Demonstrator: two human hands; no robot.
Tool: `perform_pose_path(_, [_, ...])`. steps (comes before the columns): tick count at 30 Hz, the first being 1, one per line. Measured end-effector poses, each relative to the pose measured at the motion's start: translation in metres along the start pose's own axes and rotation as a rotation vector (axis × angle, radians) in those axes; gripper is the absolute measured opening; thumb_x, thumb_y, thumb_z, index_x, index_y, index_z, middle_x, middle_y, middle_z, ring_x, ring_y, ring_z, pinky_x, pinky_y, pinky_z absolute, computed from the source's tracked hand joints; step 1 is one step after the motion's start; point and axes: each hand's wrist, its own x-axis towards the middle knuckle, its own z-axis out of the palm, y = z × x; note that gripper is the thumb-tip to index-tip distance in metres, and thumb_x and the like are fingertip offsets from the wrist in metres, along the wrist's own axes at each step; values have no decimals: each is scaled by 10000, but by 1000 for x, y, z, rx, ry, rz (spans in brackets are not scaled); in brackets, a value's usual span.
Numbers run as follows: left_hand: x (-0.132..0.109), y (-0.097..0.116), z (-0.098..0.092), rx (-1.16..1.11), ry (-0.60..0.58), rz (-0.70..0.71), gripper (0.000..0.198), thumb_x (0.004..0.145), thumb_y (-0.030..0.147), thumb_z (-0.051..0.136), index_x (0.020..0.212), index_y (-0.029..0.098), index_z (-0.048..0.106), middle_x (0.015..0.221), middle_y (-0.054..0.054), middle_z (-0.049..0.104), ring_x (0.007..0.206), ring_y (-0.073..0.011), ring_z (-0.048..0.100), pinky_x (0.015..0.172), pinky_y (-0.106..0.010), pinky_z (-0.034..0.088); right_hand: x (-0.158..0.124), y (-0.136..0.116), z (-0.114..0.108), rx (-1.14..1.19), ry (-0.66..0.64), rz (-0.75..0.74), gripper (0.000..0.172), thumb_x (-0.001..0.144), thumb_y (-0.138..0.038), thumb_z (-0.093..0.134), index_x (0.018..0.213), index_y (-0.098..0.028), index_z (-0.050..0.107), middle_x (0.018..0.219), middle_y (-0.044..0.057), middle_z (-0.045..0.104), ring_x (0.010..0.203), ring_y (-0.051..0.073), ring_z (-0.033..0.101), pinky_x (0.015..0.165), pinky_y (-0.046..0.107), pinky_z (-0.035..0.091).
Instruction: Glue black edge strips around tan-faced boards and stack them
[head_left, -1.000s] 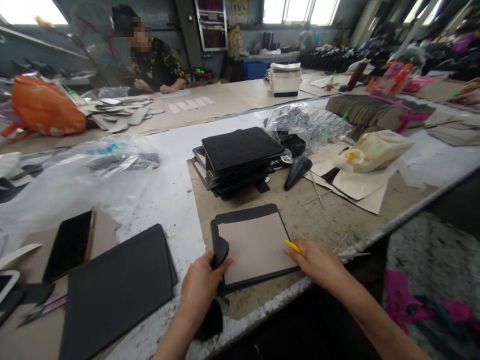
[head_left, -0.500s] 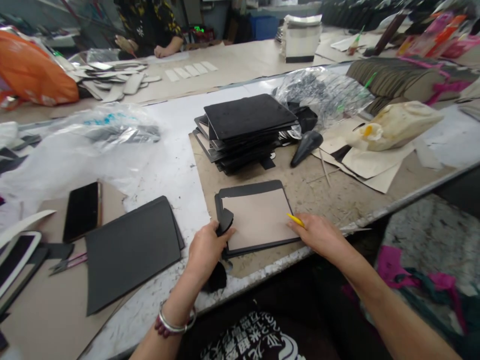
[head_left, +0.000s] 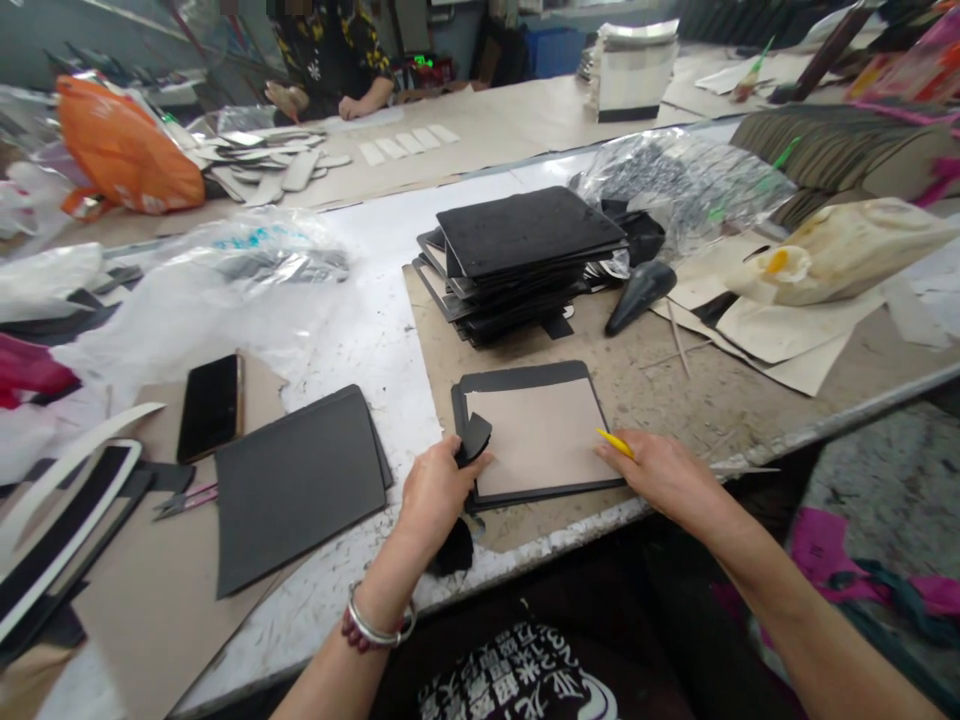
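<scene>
In front of me a dark grey panel (head_left: 517,378) lies flat with a beige sheet (head_left: 536,440) on top. At its left edge my left hand (head_left: 439,490) is closed on a small black curved piece (head_left: 475,438), thumb touching the beige sheet. My right hand (head_left: 664,470) rests at the panel's right edge, its fingers closed round a thin tool with a yellow pointed end (head_left: 616,442). A slim pale point shows beyond that hand; whether it belongs to the same tool I cannot tell. Behind the panel stands a stack of black panels (head_left: 532,235).
On the left lie dark grey sheets (head_left: 300,490), a phone (head_left: 211,408) and small snips (head_left: 186,500). A black cone-shaped object (head_left: 640,296) and a stained plastic container (head_left: 855,250) are at right. A co-worker's hands (head_left: 364,102) rest at the far table.
The view has swung left, so everything sits further right in the picture. Both hands keep their hold and their places at the panel's edges.
</scene>
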Motion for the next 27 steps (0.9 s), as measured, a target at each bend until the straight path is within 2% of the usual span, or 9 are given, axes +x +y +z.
perform_pose_path(6, [-2, 3, 0, 12, 38, 1, 144, 751, 334, 599, 735, 191, 590, 629, -25, 621, 606, -188, 585, 539, -254, 359, -2, 0, 3, 38, 62, 2, 396, 896, -415, 355, 1037, -179, 640, 901, 125, 679, 917, 296, 614, 750, 351, 426])
perform_pose_path(11, [-2, 4, 2, 98, 36, -30, 152, 782, 329, 581, 751, 180, 582, 676, -37, 633, 682, -194, 604, 570, -242, 368, -1, -1, 4, 43, 59, 12, 374, 895, -389, 363, 1034, -181, 640, 869, 120, 681, 904, 296, 622, 743, 356, 431])
perform_pose_path(19, [-3, 4, 2, 177, 37, -12, 152, 818, 318, 546, 784, 175, 580, 713, -52, 648, 726, -203, 623, 599, -242, 381, -10, -9, -6, 3, 68, 14, 340, 905, -361, 348, 926, -185, 637, 893, 120, 681, 890, 294, 629, 719, 356, 439])
perform_pose_path(27, [-7, 7, 2, 292, 69, 27, 173, 841, 324, 540, 832, 154, 570, 805, -106, 670, 786, -230, 620, 646, -265, 382, -15, -17, -13, -44, 50, 32, 323, 900, -367, 368, 913, -181, 631, 882, 122, 679, 891, 287, 627, 715, 342, 433])
